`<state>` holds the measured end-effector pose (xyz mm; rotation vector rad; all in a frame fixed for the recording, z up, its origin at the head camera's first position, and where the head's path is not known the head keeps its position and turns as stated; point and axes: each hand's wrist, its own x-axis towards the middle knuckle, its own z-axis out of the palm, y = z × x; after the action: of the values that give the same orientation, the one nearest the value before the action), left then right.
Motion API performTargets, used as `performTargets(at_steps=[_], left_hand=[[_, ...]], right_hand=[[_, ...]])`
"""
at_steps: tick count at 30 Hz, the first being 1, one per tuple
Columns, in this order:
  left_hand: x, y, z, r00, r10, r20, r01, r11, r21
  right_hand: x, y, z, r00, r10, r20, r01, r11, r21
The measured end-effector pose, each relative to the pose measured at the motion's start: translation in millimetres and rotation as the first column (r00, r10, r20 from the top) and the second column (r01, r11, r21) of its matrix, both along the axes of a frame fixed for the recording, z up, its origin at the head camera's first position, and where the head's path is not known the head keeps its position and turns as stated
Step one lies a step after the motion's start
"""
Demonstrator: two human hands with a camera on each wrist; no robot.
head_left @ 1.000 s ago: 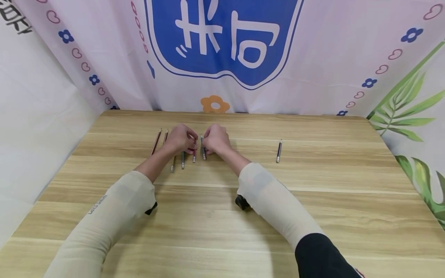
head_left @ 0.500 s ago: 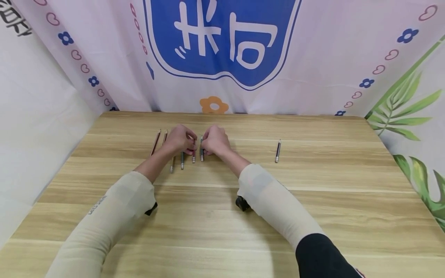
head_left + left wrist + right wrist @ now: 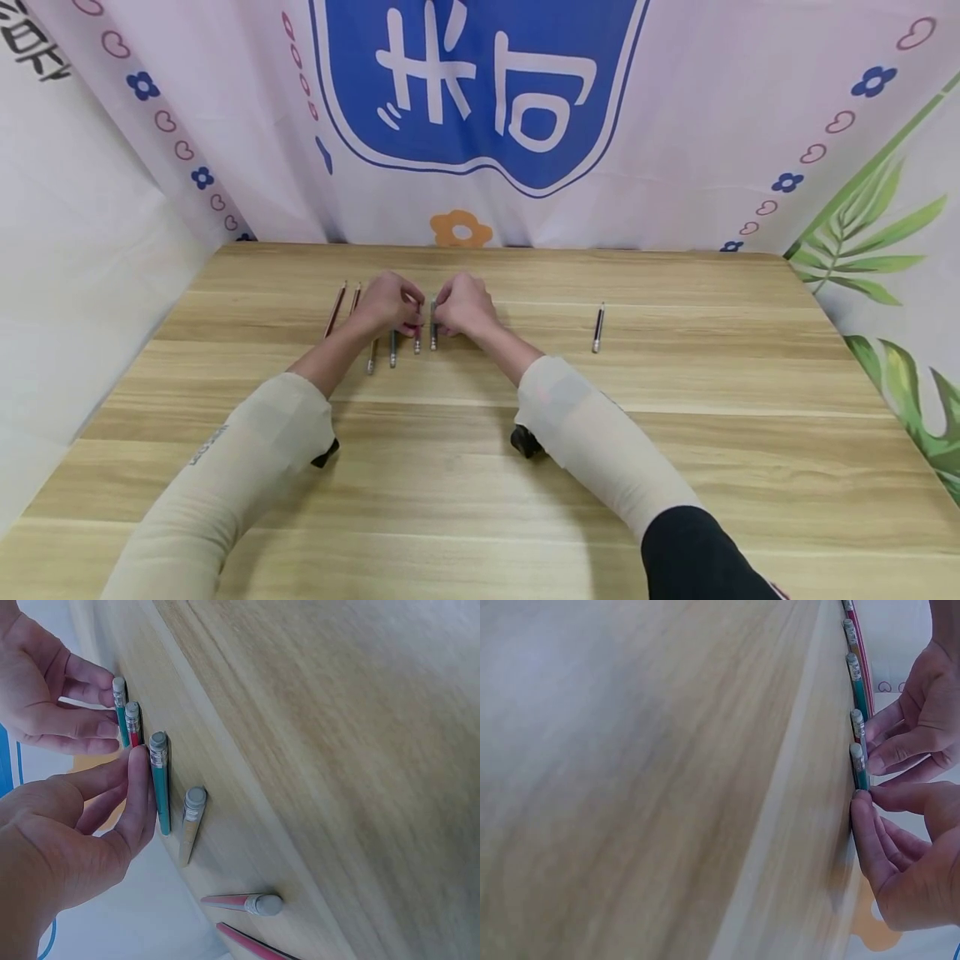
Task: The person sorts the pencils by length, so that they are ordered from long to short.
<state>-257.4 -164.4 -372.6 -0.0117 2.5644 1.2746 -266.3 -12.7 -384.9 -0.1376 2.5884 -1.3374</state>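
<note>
In the head view my left hand and my right hand meet over a row of eraser-tipped pencils lying on the table. The left hand pinches a red pencil, its fingertips also seen by that pencil in the left wrist view. Beside it, the right hand pinches a green pencil between thumb and fingers. To the left of the red one lie a teal pencil and a tan pencil. Further left are two reddish pencils, one an outer pencil. The hands cover parts of several pencils.
A lone dark pencil lies to the right on the wooden table. Behind the table's back edge hangs a printed curtain. Black wrist cameras hang under both sleeves.
The green pencil in my right hand has swung from a slant to nearly parallel with the red one, its eraser end shifting slightly left. The left hand has hardly moved.
</note>
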Motion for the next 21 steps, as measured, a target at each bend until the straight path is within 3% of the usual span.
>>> performTargets(at_steps=[6, 21], left_hand=[[-0.1, -0.4, -0.6, 1.0, -0.006, 0.016, 0.006, 1.0, 0.009], [0.4, 0.0, 0.3, 0.999, -0.006, 0.046, 0.005, 1.0, 0.019]], right_hand=[[5.1, 9, 2.4, 0.999, 0.011, 0.041, -0.008, 0.997, -0.078], [12.5, 53, 6.4, 0.996, 0.088, 0.004, -0.086, 0.989, -0.117]])
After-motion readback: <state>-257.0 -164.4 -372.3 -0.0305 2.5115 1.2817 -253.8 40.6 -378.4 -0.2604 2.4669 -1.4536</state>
